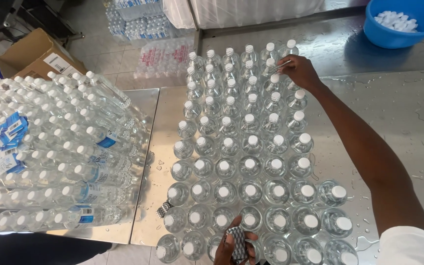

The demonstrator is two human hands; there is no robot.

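The right hand (298, 71) reaches to the far rows of capped water bottles (244, 162) standing upright on the steel table (393, 113), fingers pinched on a small strip there. Near the body, the left hand (234, 245) grips a stack of strips (238, 243), ready to hand.

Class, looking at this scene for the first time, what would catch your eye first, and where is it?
Rows of upright capped bottles fill the wet steel table. The right hand reaches to the far rows, while the left hand holds a small bundle at the near edge. Labelled bottles lie stacked at left.
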